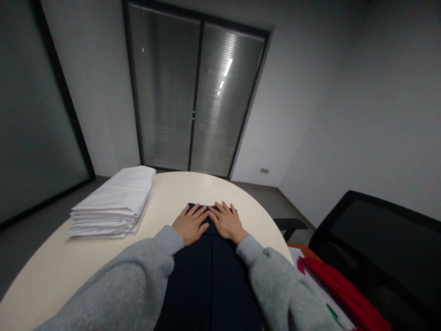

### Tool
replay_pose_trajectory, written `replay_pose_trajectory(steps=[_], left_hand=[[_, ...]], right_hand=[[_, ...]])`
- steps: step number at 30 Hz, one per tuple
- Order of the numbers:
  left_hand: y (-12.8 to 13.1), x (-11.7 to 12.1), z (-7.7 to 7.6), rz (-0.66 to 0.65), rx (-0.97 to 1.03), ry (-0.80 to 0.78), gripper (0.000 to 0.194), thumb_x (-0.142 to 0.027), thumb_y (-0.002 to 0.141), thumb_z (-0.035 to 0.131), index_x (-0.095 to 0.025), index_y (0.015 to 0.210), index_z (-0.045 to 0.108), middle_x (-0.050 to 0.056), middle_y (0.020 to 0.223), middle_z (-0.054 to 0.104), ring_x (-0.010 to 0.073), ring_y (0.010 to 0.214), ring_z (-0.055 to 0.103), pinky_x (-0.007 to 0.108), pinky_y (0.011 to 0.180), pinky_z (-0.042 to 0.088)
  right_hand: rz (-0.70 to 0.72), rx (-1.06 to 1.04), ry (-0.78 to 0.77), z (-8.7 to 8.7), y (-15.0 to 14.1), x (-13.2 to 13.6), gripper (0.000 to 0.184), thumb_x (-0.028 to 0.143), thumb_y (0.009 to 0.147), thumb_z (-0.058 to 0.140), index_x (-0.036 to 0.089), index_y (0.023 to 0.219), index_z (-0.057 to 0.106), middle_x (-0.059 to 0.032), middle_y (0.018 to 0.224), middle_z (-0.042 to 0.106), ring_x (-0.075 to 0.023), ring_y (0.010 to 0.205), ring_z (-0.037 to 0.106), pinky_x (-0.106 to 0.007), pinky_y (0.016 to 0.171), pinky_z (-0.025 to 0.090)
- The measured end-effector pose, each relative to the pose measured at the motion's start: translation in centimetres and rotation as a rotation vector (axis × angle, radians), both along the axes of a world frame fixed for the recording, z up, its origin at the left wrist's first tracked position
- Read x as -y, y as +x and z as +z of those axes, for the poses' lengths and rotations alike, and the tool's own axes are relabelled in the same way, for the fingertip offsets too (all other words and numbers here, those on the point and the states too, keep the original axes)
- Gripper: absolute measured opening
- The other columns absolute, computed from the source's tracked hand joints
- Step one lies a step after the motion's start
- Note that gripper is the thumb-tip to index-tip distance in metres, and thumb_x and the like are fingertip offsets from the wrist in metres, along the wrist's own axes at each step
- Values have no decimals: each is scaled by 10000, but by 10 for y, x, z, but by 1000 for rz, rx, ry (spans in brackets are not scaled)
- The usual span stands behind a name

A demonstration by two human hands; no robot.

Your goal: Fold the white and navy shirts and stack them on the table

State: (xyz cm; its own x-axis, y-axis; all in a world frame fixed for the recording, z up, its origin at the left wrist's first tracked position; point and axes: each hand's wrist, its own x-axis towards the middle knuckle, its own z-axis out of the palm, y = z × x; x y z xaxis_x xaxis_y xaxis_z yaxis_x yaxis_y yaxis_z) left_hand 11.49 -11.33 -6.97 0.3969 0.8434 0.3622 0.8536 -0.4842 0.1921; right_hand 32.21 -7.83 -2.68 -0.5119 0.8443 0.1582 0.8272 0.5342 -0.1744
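Observation:
A dark navy garment (pixel 210 276) with a waistband and a seam down its middle lies flat on a cream round table (pixel 251 216), its lower part running toward me out of view. My left hand (pixel 191 224) rests palm down on the left of the waistband, fingers spread. On the right of the same band lies my right hand (pixel 227 222), also flat with fingers apart. The fingertips of both hands almost meet near the middle. Grey sleeves cover both forearms.
A stack of folded white cloth (pixel 113 197) sits on the table's left side. At the right stands a black mesh chair (pixel 375 239) with red fabric (pixel 344 289) on its seat. Behind the table are a dark-framed window with blinds (pixel 196 96) and a grey wall.

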Motion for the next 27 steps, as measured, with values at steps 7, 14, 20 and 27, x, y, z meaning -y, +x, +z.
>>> replay_pose_trajectory(steps=[7, 14, 20, 27], left_hand=[[1, 1, 0, 9, -22, -23, 524, -472, 1040, 467, -307, 1535, 504, 56, 1629, 455, 336, 1544, 332, 629, 1232, 236], [3, -15, 15, 56, -42, -125, 490, -497, 960, 543, -325, 1412, 623, 67, 1540, 572, 352, 1448, 478, 613, 1169, 334], [15, -32, 14, 118, -12, -84, 446, -352, 1003, 425, -281, 1393, 630, 102, 1510, 600, 362, 1410, 511, 672, 1192, 233], [12, -33, -2, 132, -6, -133, 536, -329, 1014, 393, -245, 1533, 500, 107, 1635, 442, 358, 1532, 346, 694, 1214, 166]], right_hand=[[9, 59, -94, -9, 8, -15, 633, 647, 1072, 182, 365, 1616, 339, -19, 1685, 348, -289, 1578, 251, -568, 1268, 167], [-6, 117, -113, -5, 4, -13, 627, 612, 1071, 214, 343, 1626, 323, -7, 1691, 332, -315, 1584, 224, -601, 1269, 121], [18, 177, -42, 3, -21, -10, 583, 395, 1026, 396, 232, 1584, 432, -74, 1671, 370, -314, 1604, 139, -570, 1271, -91], [60, 132, -119, -13, -19, -11, 655, 405, 1057, 252, 109, 1642, 260, -120, 1716, 230, -271, 1596, 192, -526, 1294, 86]])
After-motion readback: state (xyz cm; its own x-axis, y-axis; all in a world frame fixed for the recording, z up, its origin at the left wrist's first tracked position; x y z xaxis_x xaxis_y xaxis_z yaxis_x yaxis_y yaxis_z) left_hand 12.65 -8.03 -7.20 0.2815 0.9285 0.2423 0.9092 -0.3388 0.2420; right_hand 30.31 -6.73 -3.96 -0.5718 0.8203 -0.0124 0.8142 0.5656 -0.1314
